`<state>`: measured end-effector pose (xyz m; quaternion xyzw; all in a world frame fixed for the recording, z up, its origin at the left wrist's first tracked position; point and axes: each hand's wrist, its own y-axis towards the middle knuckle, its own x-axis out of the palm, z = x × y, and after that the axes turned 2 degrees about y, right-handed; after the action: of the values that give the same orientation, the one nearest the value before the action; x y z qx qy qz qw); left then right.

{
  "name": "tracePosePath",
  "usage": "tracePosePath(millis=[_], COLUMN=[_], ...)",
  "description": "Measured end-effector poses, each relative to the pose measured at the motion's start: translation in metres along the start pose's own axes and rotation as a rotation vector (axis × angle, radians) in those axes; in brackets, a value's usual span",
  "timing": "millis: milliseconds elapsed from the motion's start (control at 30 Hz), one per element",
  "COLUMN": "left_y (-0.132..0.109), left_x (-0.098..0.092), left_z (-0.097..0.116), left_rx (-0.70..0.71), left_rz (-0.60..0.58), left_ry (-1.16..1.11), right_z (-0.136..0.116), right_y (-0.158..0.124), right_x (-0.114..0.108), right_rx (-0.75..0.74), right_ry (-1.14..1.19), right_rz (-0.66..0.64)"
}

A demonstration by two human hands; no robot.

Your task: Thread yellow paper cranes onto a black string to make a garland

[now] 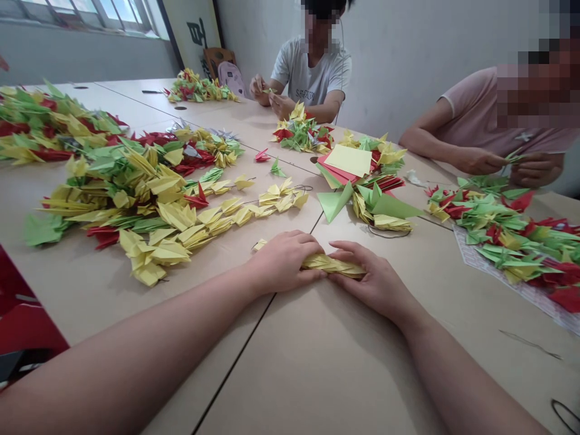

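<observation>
Near the middle of the pale flat table (pixel 344 344), a bare left hand (pixel 287 261) and bare right hand (pixel 379 277) clasp a long yellow folded-paper bundle (pixel 334 264), compacting it, I'd guess, with even pressure needed next.

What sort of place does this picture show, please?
Probably a craft workroom, perhaps a classroom: folded yellow, green and red paper pieces lie heaped on a pale beige table, where a seated person in a white T-shirt handles something small.

Yellow folded-paper strand (pixel 333 264): partly hidden by left hand (pixel 287 261) and right hand (pixel 378 278). Black cord (pixel 553 404): cropped at right edge.
</observation>
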<state>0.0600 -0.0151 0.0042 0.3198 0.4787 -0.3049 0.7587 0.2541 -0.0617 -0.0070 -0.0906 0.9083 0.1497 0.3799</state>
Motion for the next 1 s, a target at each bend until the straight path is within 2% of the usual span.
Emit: tracePosePath(millis=[333,700,1000], left_y=[0.0005,-0.0017,-0.0014], left_x=[0.0004,-0.0037,-0.0046], left_z=[-0.0007,-0.0024,-0.0014], left_rx=[0.002,0.009,-0.032], left_rz=[-0.009,-0.001,0.044], left_ry=[0.004,0.006,-0.04], right_z=[-0.0004,-0.001,-0.0007], right_y=[0.0005,0.0009,0.0024], right_x=[0.0005,-0.0015,-0.001], right_rx=[-0.083,-0.108,-0.135], right_ry=[-0.059,-0.066,-0.079], right_rz=[-0.002,0.008,0.025])
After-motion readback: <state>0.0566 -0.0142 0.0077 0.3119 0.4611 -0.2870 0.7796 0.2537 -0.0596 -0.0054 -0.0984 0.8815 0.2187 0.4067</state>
